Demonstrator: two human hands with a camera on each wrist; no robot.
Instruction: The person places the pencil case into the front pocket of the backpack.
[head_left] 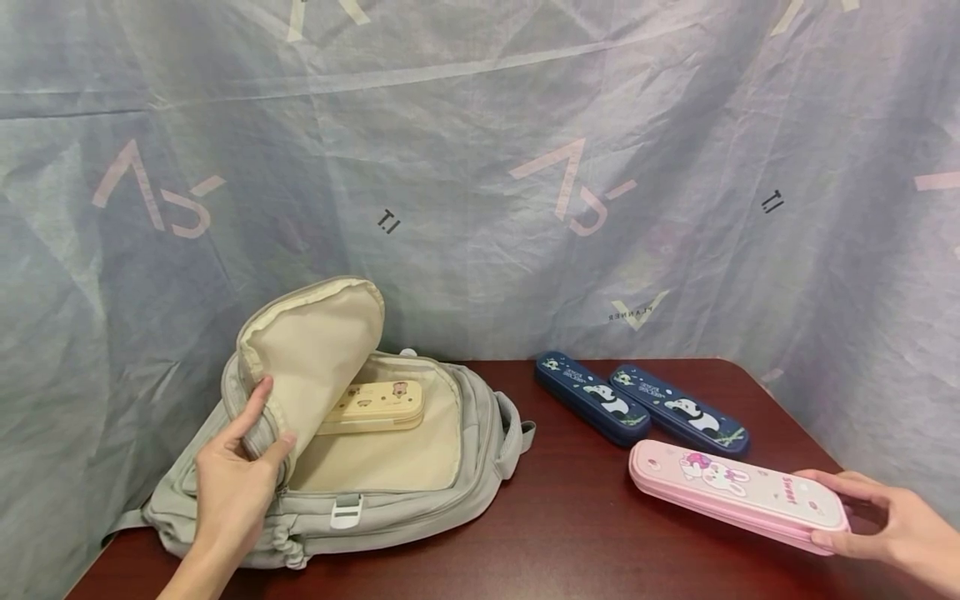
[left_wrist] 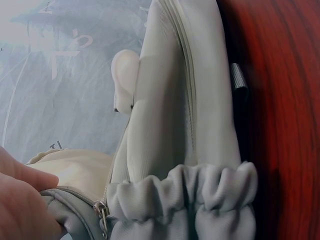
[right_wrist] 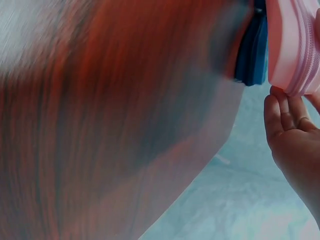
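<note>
A light grey backpack (head_left: pixel 420 517) lies on the table at the left, its front compartment unzipped. My left hand (head_left: pixel 238 475) pinches the edge of the raised flap (head_left: pixel 315 342) between thumb and fingers and folds it back. Inside the compartment lies a cream pencil case (head_left: pixel 382 404), its left end hidden by the flap. At the right, my right hand (head_left: pixel 885 521) grips the near end of a pink pencil case (head_left: pixel 738 492) with a bunny print, thumb in front. In the right wrist view the pink case (right_wrist: pixel 285 45) shows its zipper side.
Two navy pencil cases with pandas lie side by side at the back right: the left one (head_left: pixel 592 400) and the right one (head_left: pixel 678 408). The dark red table (head_left: pixel 555 533) ends at a grey printed curtain (head_left: pixel 465 183) behind. A strap loop (head_left: pixel 517 433) sticks out from the backpack's right side.
</note>
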